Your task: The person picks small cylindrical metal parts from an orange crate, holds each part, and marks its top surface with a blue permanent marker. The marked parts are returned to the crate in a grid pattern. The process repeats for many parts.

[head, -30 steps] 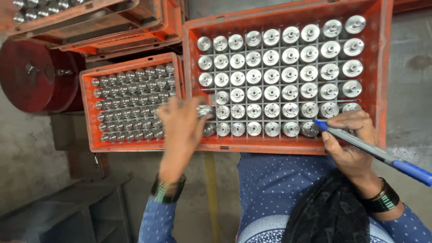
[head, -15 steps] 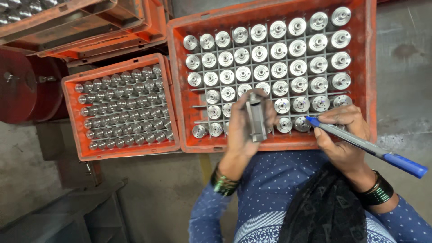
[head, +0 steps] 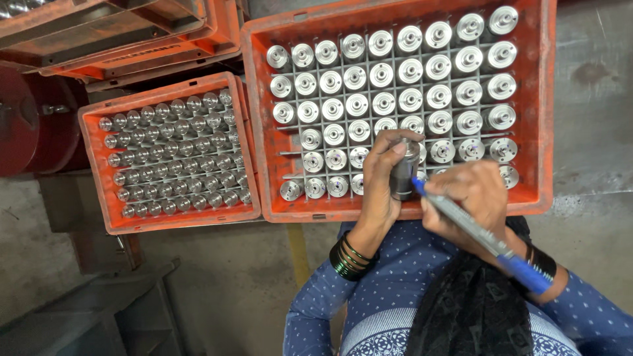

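My left hand (head: 381, 177) grips a grey metal cylinder (head: 403, 173) upright over the near edge of the large orange crate (head: 422, 206). My right hand (head: 469, 198) holds a blue marker pen (head: 484, 238), and its tip touches the side of the cylinder. The crate is divided by a grid and holds several shiny metal cylinders (head: 395, 86) standing in rows. A few cells at its near left are vacant.
A smaller orange crate (head: 173, 220) to the left is packed with several small metal parts (head: 173, 155). More orange trays (head: 125, 46) are stacked at the top left beside a red round object (head: 26, 125). Grey concrete floor (head: 217, 283) lies below.
My left hand came from the small crate to the large one with a cylinder and now holds it upright. My right hand brought the pen tip onto it.
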`<state>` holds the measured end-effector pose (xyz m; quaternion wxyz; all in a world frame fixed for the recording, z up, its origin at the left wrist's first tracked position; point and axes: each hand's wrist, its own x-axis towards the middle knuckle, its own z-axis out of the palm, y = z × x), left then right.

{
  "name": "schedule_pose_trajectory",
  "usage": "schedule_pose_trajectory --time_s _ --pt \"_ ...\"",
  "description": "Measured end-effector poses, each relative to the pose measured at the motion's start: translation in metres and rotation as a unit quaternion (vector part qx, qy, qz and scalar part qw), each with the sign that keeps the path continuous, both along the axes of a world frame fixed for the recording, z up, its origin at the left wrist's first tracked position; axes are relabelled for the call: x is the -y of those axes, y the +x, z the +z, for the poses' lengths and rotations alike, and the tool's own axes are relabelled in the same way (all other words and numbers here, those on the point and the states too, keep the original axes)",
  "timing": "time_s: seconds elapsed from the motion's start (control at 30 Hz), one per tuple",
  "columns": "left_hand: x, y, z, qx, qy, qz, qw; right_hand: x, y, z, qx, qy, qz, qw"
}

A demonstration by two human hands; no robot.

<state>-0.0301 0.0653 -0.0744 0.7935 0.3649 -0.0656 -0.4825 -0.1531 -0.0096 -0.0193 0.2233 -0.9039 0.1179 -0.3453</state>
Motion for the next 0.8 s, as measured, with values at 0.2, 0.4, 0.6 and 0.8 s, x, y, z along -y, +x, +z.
schedule_pose_trajectory --time_s 0.2,0.4,0.6,0.8 --pt "0.004 0.001 0.002 -0.054 0.004 0.014 0.998 0.002 -0.005 -0.008 0.005 0.007 -0.027 1.000" --pt "0.006 -0.004 -0.010 -0.043 -0.010 0.038 0.998 0.000 -0.002 -0.005 0.001 0.023 0.024 0.999" --pt "0.003 -0.005 -0.014 -0.051 0.006 0.045 0.998 0.017 -0.002 0.002 0.007 0.040 0.000 0.999" --pt "0.000 0.007 0.004 -0.044 0.030 0.062 0.997 0.002 -0.007 -0.010 0.012 0.087 0.033 0.996"
